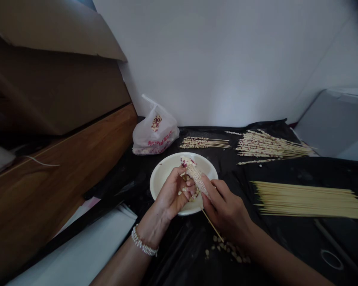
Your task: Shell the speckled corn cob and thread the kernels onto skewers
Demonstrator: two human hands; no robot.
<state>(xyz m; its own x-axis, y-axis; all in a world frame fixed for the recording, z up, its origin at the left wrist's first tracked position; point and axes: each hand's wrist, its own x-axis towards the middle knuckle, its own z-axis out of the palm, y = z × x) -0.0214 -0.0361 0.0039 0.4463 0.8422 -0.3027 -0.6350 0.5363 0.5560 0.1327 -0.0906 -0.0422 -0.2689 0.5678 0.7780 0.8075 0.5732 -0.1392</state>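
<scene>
Over a white bowl (159, 180), my right hand (226, 200) grips a mostly stripped corn cob (198, 178); a few purple and cream kernels remain at its upper end. A thin wooden stick (212, 225) points down from beside the right fingers. My left hand (177, 192) is palm up with curled fingers beside the cob, its fingertips near the kernel end. Loose kernels (193, 195) show by the left fingers and in the bowl. Whether the left fingers also hold the cob is hard to tell.
Behind the bowl stand a plastic bag (156, 135) and skewers threaded with kernels (259, 145). Bare skewers (307, 200) lie at the right, near a tape ring (331, 259). Scattered kernels (231, 250) are in front. A cardboard box (56, 79) is at the left.
</scene>
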